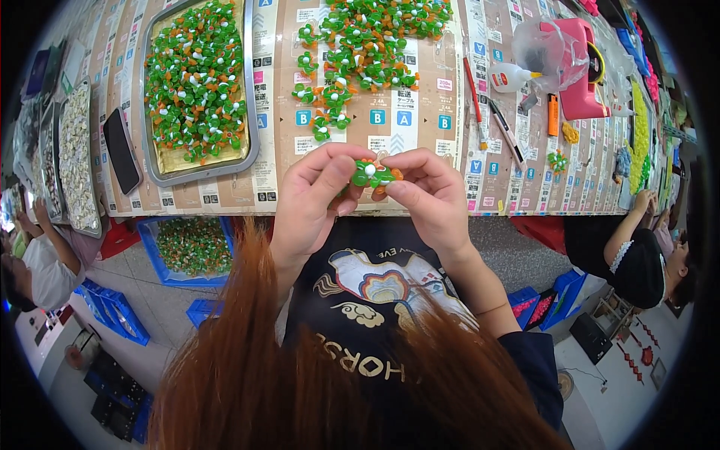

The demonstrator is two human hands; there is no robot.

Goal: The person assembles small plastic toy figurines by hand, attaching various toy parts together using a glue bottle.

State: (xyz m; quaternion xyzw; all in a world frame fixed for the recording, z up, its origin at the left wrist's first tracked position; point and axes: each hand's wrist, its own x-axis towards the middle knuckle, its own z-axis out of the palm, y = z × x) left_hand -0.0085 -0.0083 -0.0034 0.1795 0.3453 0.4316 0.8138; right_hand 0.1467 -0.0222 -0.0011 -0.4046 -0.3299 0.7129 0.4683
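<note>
Just past the table's near edge, both my hands pinch a small green, white and orange figure [370, 173]. My left hand [319, 180] grips its left side between thumb and fingers, and my right hand [431, 191] has thumb and forefinger on its orange right end. My fingertips hide part of it, so whether it is one piece or a few cannot be told. Beyond my hands lies a loose pile of similar small green, orange and white pieces [371, 45]. More of them fill a metal tray [253, 142] to the left.
A dark phone [121, 152] lies left of the tray. At right are a red-handled brush [474, 97], a pen [506, 131], a white glue bottle [510, 77], a pink tape dispenser [574, 71] and an orange lighter [553, 115]. A blue crate [150, 240] of pieces stands below. Other people sit at both sides.
</note>
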